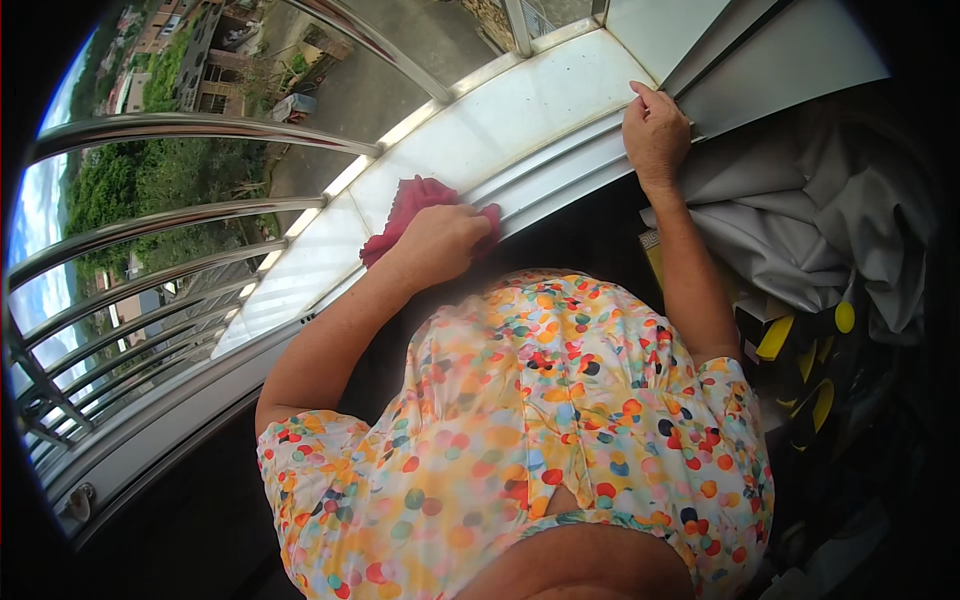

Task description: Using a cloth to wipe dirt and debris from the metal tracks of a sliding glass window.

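My left hand (441, 244) grips a crumpled dark red cloth (420, 201). Part of the cloth spreads over the white tiled ledge (517, 105), and another part lies on the silver metal window track (559, 169). At the track's far right end is my right hand (656, 139), its fingers curled down beside the sliding window frame (724, 52). What those fingertips touch is hidden from me.
Shiny metal railing bars (247, 127) run along the ledge's outer side, high above a paved yard (337, 105). Gray draped fabric (795, 202) hangs to the right, above a dark surface with yellow pattern. A round metal fitting (79, 501) sits at lower left.
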Demonstrator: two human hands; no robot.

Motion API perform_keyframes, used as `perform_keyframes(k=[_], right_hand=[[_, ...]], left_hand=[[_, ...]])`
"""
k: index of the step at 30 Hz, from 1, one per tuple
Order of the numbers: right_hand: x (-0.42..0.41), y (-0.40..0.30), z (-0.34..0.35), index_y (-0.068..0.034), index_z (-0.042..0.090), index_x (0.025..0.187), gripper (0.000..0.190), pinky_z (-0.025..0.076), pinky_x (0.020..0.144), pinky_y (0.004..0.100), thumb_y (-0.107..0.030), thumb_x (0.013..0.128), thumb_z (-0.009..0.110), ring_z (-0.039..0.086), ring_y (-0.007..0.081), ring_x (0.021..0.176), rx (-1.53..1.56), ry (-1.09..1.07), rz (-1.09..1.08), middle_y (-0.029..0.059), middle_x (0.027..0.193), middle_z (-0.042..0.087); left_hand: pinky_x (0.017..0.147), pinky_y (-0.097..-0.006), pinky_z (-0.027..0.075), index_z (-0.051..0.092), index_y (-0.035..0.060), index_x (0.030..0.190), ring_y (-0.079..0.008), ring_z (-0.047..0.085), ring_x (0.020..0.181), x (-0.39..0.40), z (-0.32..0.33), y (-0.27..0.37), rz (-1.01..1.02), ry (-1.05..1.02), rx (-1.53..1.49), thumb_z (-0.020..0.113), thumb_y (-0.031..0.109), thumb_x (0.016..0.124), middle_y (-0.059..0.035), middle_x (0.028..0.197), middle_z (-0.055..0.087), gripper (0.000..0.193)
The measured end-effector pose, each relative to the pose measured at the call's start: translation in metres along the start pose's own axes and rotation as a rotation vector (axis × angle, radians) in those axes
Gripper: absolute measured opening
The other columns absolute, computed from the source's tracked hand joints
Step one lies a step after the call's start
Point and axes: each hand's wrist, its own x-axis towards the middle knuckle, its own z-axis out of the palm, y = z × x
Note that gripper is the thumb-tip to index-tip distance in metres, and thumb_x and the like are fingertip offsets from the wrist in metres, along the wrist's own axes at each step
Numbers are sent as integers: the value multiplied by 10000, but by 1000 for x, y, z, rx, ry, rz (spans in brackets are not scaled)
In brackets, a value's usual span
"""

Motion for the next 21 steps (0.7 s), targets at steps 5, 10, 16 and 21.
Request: perform_keyframes(k=[5, 10, 16, 21], right_hand=[[-4, -3, -1, -114, 673, 899, 233, 477, 630, 395, -94, 752, 493, 592, 306, 728, 36, 34, 27, 91, 800, 620], [-5, -4, 3, -89, 663, 914, 244, 464, 604, 375, -54, 752, 484, 566, 303, 672, 125, 134, -5, 84, 721, 583], [-3, 7, 6, -23, 580, 1096, 319, 432, 710, 336, -29, 812, 435, 511, 239, 762, 377, 426, -42, 101, 830, 520], [-5, 10, 4, -37, 580, 1108, 306, 413, 735, 318, -41, 844, 426, 486, 213, 788, 410, 468, 4, 89, 872, 494]], left_hand=[[570, -409, 443, 541, 55, 757, -317, 570, 701, 45, 16, 16, 86, 107, -42, 567, 25, 665, -113, 723, 542, 100], [610, -413, 473, 572, 50, 729, -324, 587, 689, 120, 23, 45, 82, 310, -64, 558, 29, 633, -126, 771, 563, 99], [566, -392, 447, 559, 26, 691, -297, 570, 612, 162, 33, 44, -90, 763, -316, 594, 31, 666, -154, 689, 562, 43], [447, -192, 345, 584, 16, 724, -40, 449, 517, 136, -29, -30, -282, 908, -1052, 617, 30, 766, 2, 623, 554, 55]])
